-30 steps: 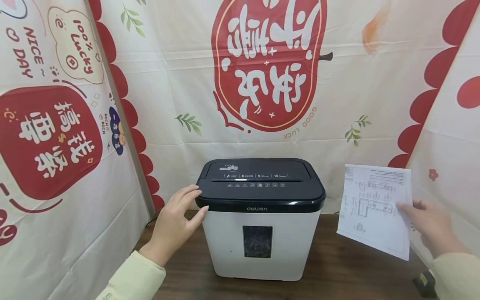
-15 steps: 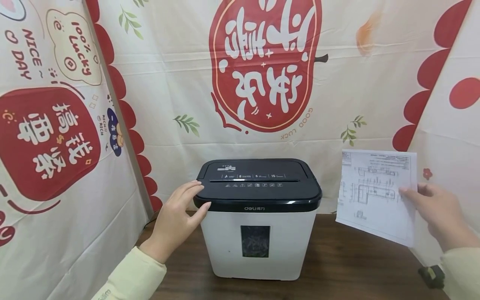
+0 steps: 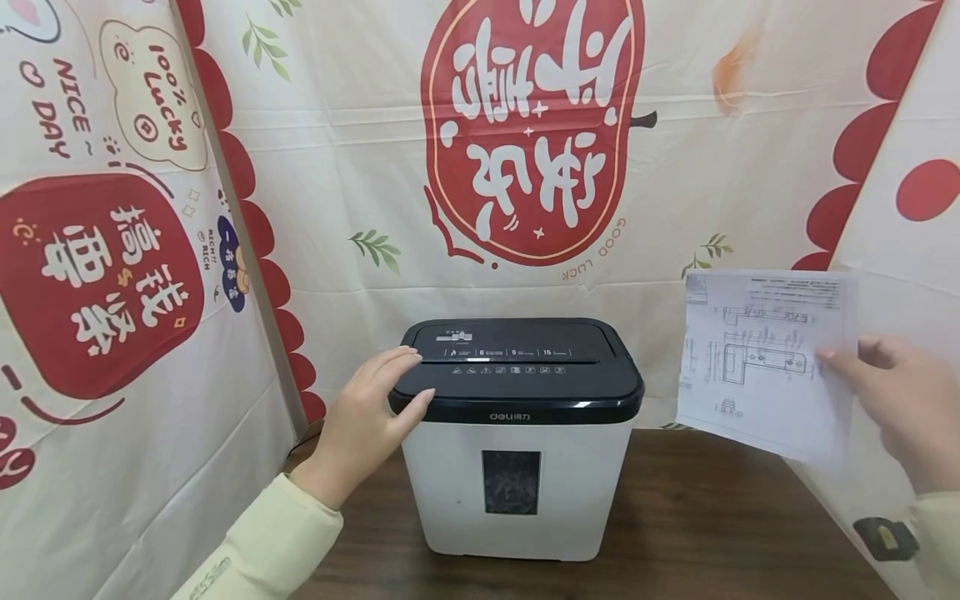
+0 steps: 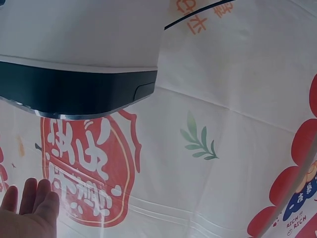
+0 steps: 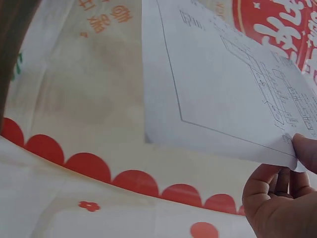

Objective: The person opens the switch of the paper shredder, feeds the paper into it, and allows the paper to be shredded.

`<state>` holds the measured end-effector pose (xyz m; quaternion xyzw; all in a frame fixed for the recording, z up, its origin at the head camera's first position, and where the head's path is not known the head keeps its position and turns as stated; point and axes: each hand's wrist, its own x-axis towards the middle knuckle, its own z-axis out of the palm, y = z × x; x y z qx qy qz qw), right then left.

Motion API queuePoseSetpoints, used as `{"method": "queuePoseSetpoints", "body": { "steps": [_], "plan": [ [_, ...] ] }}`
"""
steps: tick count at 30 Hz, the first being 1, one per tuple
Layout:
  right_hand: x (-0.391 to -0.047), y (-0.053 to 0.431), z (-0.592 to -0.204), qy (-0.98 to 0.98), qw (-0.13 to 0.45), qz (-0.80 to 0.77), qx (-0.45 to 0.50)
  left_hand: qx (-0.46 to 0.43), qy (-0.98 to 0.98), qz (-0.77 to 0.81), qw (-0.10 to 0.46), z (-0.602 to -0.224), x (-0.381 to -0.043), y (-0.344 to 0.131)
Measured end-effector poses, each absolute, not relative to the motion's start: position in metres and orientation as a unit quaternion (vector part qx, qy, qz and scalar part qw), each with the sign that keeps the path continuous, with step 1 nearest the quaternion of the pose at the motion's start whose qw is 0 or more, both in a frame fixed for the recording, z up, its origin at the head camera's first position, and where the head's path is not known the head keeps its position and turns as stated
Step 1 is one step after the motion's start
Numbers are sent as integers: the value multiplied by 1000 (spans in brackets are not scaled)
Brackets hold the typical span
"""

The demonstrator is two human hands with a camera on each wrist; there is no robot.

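A paper shredder (image 3: 517, 492) with a white bin and black lid stands upright in the middle of the head view. My left hand (image 3: 367, 417) hovers at the lid's front left corner, its fingers loosely spread and holding nothing. In the left wrist view a gap shows between this hand (image 4: 32, 210) and the shredder (image 4: 74, 91). To the right of the shredder, my right hand (image 3: 892, 396) pinches the right edge of a printed sheet of paper (image 3: 750, 400) with line drawings. Thumb and fingers grip the sheet (image 5: 213, 99) near its edge in the right wrist view.
The shredder stands on a dark wooden table (image 3: 697, 517). Behind it hangs a printed cloth backdrop (image 3: 330, 183), with more cloth at both sides. A small dark device (image 3: 885, 539) is beside the right sleeve.
My right hand has raised the paper and shifted it slightly right. The left hand has moved a little right and up over the lid's corner. The shredder stays in place.
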<state>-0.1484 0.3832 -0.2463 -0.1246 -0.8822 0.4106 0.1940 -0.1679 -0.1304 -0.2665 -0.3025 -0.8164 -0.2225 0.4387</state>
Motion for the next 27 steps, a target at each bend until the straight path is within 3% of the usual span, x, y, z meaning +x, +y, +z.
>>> {"method": "queuePoseSetpoints", "body": {
  "steps": [17, 27],
  "plan": [
    [-148, 367, -202, -814, 307, 492, -7, -297, -827, -270, 393, -244, -164, -114],
    [-144, 347, -182, -796, 331, 506, 31, -275, -842, -318, 338, -230, -160, -103]
  ]
}}
